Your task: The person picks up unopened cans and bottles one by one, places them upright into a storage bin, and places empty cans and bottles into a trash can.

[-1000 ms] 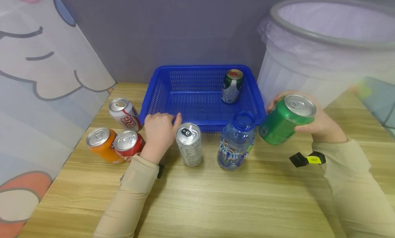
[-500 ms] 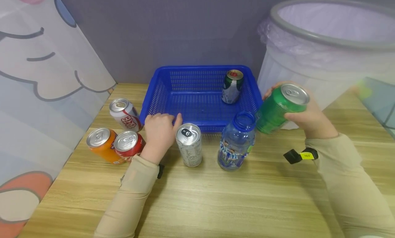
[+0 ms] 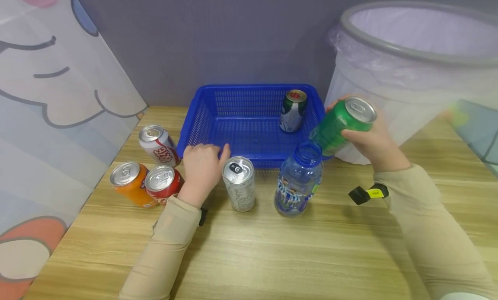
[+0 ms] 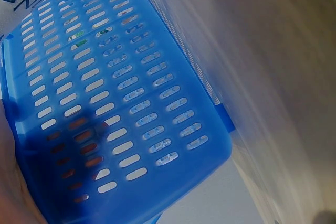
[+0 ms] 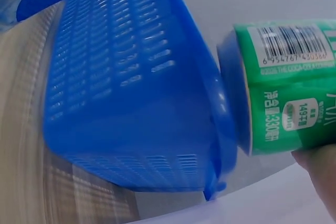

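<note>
My right hand (image 3: 375, 142) grips a green soda can (image 3: 338, 123), tilted, at the right front corner of the blue plastic basket (image 3: 254, 156). In the right wrist view the can's base is close to the basket's rim (image 5: 218, 108). My left hand (image 3: 204, 168) holds the basket's front rim near its left corner; in the left wrist view, fingers show dimly through the slots, with part of the hand (image 4: 13, 182) outside. A green-and-silver can (image 3: 292, 114) stands inside the basket at the right. Just right of my left hand is an upright white patterned can (image 3: 242, 194).
A clear blue bottle without a cap (image 3: 297, 187) stands before the basket. Left are a white-and-red can (image 3: 161, 148), an orange can (image 3: 134, 187) and a red can (image 3: 165, 189). A lined white bin (image 3: 373, 88) stands at the back right, beside the wooden table (image 3: 272, 256).
My right hand has carried the green soda can left and upward in the head view, to the basket's right front corner. My left hand has stayed in place on the rim.
</note>
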